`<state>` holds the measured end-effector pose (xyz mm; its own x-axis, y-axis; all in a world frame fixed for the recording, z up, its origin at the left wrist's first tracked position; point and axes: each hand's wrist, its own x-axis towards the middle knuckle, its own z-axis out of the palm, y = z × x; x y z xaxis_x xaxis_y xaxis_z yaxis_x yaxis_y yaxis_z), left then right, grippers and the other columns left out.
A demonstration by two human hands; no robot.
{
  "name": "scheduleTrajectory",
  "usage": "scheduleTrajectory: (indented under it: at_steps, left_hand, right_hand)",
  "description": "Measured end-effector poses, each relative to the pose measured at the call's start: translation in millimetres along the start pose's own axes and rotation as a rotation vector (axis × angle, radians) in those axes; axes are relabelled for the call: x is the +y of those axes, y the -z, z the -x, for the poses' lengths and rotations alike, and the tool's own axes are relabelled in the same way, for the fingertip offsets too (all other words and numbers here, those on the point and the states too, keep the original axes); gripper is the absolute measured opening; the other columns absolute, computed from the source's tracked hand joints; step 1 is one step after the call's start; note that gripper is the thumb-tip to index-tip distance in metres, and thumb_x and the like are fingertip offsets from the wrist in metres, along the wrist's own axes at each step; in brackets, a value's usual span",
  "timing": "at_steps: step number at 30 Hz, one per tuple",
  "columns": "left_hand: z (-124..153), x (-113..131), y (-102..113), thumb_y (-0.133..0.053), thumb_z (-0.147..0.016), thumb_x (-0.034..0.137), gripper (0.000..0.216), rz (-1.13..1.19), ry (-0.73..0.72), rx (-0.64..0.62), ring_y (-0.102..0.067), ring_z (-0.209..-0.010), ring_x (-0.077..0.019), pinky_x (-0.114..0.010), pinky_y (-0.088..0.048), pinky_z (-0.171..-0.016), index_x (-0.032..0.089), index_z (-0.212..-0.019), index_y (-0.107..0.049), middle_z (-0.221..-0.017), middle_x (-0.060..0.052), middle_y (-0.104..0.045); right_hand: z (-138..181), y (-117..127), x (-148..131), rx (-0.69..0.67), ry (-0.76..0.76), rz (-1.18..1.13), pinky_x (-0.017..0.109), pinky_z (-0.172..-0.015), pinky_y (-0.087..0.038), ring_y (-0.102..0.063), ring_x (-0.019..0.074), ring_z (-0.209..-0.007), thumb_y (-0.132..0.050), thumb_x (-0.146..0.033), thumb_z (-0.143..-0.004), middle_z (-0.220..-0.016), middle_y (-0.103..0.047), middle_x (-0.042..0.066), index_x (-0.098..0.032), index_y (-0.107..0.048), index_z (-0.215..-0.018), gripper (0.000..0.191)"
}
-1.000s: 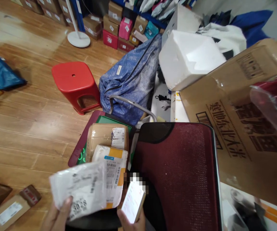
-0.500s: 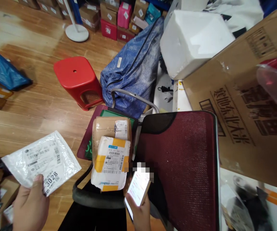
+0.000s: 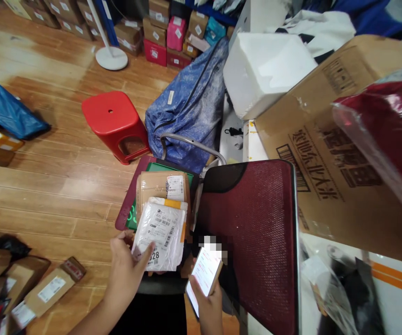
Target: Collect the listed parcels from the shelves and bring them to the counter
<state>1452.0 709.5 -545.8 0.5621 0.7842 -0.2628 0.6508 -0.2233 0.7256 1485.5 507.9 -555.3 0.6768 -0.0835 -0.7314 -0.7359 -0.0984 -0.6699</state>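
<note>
My left hand (image 3: 129,258) grips the lower left edge of a white plastic mailer (image 3: 161,232), its thumb over the printed label. The mailer lies over a white and yellow taped parcel (image 3: 173,203), which shows only at its top and right edges. Beneath these, a brown cardboard box (image 3: 152,185) with a label rests on the maroon chair seat (image 3: 126,204), partly over a green tray (image 3: 140,214). To the right, my right hand (image 3: 206,298) is closed around a smartphone (image 3: 204,277) with its screen lit.
The chair's maroon mesh back (image 3: 253,232) rises at the right, beside a large cardboard box (image 3: 326,172) and a white foam box (image 3: 267,70). A red stool (image 3: 112,114) and a blue bag (image 3: 190,107) stand beyond. Several boxes (image 3: 47,288) lie at lower left.
My left hand has brought the white mailer rightward from over the floor onto the white and yellow parcel. The phone stays in my right hand. The view has shifted slightly.
</note>
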Motion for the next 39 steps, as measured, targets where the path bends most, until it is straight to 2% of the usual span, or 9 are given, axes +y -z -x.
scheduleTrajectory:
  at_steps: [5, 10, 13, 17, 20, 26, 31, 36, 39]
  left_hand:
    - [10, 14, 33, -0.060, -0.077, 0.045, 0.044, -0.150, -0.406, 0.202, -0.046, -0.097, -0.0293, -0.046, -0.043, -0.081, 0.016, -0.104, -0.041, -0.098, -0.010, -0.046]
    - [39, 20, 67, -0.059, -0.078, 0.027, 0.023, -0.082, -0.572, 0.127, -0.051, -0.090, -0.0228, -0.036, -0.043, -0.077, 0.019, -0.096, -0.046, -0.093, -0.007, -0.048]
    - [48, 31, 75, -0.058, -0.079, 0.033, 0.022, 0.023, -0.432, -0.085, -0.056, -0.090, -0.0210, -0.032, -0.047, -0.076, 0.022, -0.097, -0.052, -0.096, -0.006, -0.055]
    - [45, 67, 79, -0.047, -0.079, 0.053, 0.044, 0.360, -0.008, -0.539, -0.057, -0.104, -0.0252, -0.038, -0.046, -0.091, 0.022, -0.107, -0.062, -0.107, -0.008, -0.064]
    - [41, 96, 84, -0.048, -0.073, 0.063, 0.054, 0.560, 0.147, -0.650, -0.062, -0.086, -0.0250, -0.035, -0.052, -0.076, 0.018, -0.092, -0.069, -0.086, -0.007, -0.069]
    - [48, 124, 104, -0.064, -0.057, 0.065, 0.050, 0.726, 0.245, -0.617, -0.041, -0.035, -0.0118, -0.024, -0.033, -0.033, 0.016, -0.057, -0.058, -0.043, 0.002, -0.049]
    - [63, 126, 119, -0.062, -0.062, 0.064, 0.051, 0.756, 0.190, -0.569, -0.041, -0.035, -0.0103, -0.021, -0.031, -0.033, 0.015, -0.052, -0.055, -0.043, 0.002, -0.048]
    - [100, 130, 133, -0.062, -0.062, 0.062, 0.051, 0.728, 0.038, -0.348, -0.039, -0.040, -0.0109, -0.022, -0.031, -0.037, 0.017, -0.042, -0.046, -0.041, 0.002, -0.044]
    - [138, 132, 144, -0.056, -0.066, 0.061, 0.049, 0.747, -0.036, -0.210, -0.049, -0.050, -0.0167, -0.027, -0.042, -0.050, 0.019, -0.042, -0.049, -0.044, -0.001, -0.050]
  right_hand:
    - [21, 2, -24, 0.007, -0.011, -0.023, 0.044, -0.089, -0.049, -0.064, 0.0310, -0.095, -0.084, -0.050, -0.041, -0.092, -0.071, 0.011, -0.015, -0.062, -0.089, 0.063]
    - [52, 2, -37, -0.109, -0.058, -0.297, 0.049, -0.083, -0.051, -0.067, 0.0301, -0.086, -0.080, -0.053, -0.051, -0.086, -0.073, 0.010, -0.018, -0.058, -0.100, 0.065]
    - [71, -1, -51, -0.321, -0.128, -0.410, 0.044, -0.072, -0.054, -0.068, 0.0279, -0.082, -0.071, -0.061, -0.060, -0.098, -0.072, 0.015, -0.017, -0.053, -0.112, 0.070]
    - [96, -11, -76, -0.634, -0.213, -0.437, 0.037, -0.066, -0.054, -0.068, 0.0255, -0.078, -0.058, -0.075, -0.059, -0.100, -0.071, 0.016, -0.013, -0.062, -0.102, 0.075]
    - [114, -18, -91, -0.733, -0.225, -0.502, 0.036, -0.070, -0.053, -0.068, 0.0235, -0.079, -0.053, -0.074, -0.066, -0.097, -0.073, 0.011, -0.018, -0.062, -0.106, 0.069]
    - [144, -29, -108, -0.753, -0.030, -0.538, 0.039, -0.082, -0.050, -0.062, 0.0235, -0.100, -0.048, -0.063, -0.078, -0.117, -0.065, 0.006, -0.028, -0.054, -0.118, 0.054]
    - [168, -30, -118, -0.894, 0.027, -0.507, 0.042, -0.088, -0.046, -0.066, 0.0249, -0.091, -0.049, -0.066, -0.075, -0.104, -0.070, 0.009, -0.024, -0.057, -0.116, 0.059]
    - [183, -11, -113, -0.999, 0.005, -0.431, 0.038, -0.079, -0.049, -0.067, 0.0250, -0.090, -0.052, -0.068, -0.071, -0.105, -0.071, 0.011, -0.021, -0.060, -0.113, 0.063]
    - [190, 9, -110, -1.073, -0.032, -0.331, 0.036, -0.069, -0.051, -0.068, 0.0254, -0.080, -0.055, -0.071, -0.066, -0.101, -0.072, 0.012, -0.018, -0.064, -0.107, 0.068]
